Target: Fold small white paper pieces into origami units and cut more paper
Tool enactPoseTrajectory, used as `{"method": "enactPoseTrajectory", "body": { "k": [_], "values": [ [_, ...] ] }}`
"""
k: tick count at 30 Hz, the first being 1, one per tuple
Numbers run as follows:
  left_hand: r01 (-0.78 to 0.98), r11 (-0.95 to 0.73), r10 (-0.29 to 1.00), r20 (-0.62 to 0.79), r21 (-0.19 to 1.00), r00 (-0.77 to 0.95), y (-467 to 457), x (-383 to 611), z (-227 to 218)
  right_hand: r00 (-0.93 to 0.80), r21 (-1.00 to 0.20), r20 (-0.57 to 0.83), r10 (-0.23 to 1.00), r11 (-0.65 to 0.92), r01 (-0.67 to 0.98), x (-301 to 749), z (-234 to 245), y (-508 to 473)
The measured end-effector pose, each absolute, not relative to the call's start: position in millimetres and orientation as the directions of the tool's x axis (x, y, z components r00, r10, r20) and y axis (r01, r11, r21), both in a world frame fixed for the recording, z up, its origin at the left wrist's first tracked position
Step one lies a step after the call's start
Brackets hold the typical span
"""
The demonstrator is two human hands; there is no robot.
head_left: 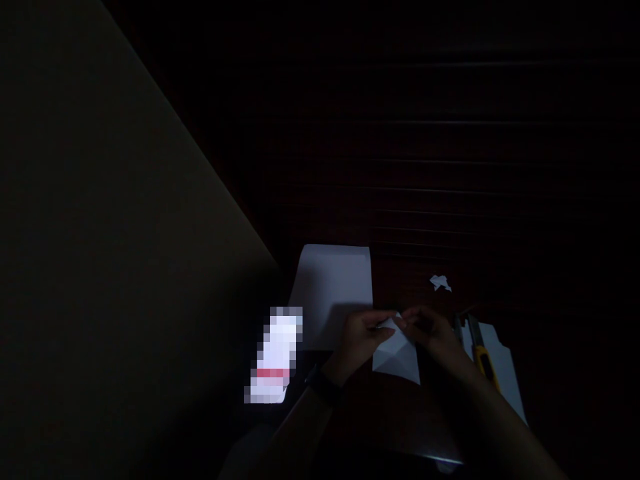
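Note:
The scene is very dark. Both of my hands meet over a small folded white paper [395, 353] on a dark wooden table. My left hand [363, 337] pinches the paper's upper left edge, a dark band on its wrist. My right hand [433, 333] pinches the top of the same paper from the right. The paper's lower part hangs or lies as a pointed, creased shape below my fingers.
A larger white sheet [335, 287] lies just behind my left hand. A lit phone screen [275, 357] glows at the left. A yellow utility knife [483, 357] rests on another white sheet [507, 373] at the right. A small folded paper scrap [440, 283] sits farther back. A pale wall [100, 233] fills the left.

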State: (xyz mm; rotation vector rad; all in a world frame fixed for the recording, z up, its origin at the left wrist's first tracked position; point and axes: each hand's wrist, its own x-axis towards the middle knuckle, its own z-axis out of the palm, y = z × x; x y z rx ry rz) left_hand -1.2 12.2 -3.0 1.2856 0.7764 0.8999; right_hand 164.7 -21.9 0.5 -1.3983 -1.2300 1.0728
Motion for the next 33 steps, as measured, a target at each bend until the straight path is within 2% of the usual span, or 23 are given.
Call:
{"method": "enactPoseTrajectory", "body": {
  "k": [4,11,17,23,33],
  "values": [
    [-0.199,0.124,0.87,-0.01,0.972,0.494,14,-3,-2,0.143,-0.99,-0.026,0.989,-0.046,0.137,164,1,-24],
    [-0.139,0.065,0.876,0.01,0.988,0.483,11,-5,1,0.217,-0.947,0.049,0.975,-0.024,0.321,161,0,-26],
    [-0.118,0.082,0.919,-0.029,0.99,0.393,12,0,-4,0.265,-0.935,0.091,0.96,-0.01,0.356,159,0,-27],
    [-0.108,0.138,0.908,-0.083,0.985,0.41,14,-3,-5,0.192,-0.952,0.016,0.981,-0.043,0.302,162,-1,-28],
    [-0.058,0.184,0.897,-0.144,0.981,0.417,11,-4,0,0.108,-0.925,-0.003,0.994,-0.044,0.377,166,11,-30]
  ]
}}
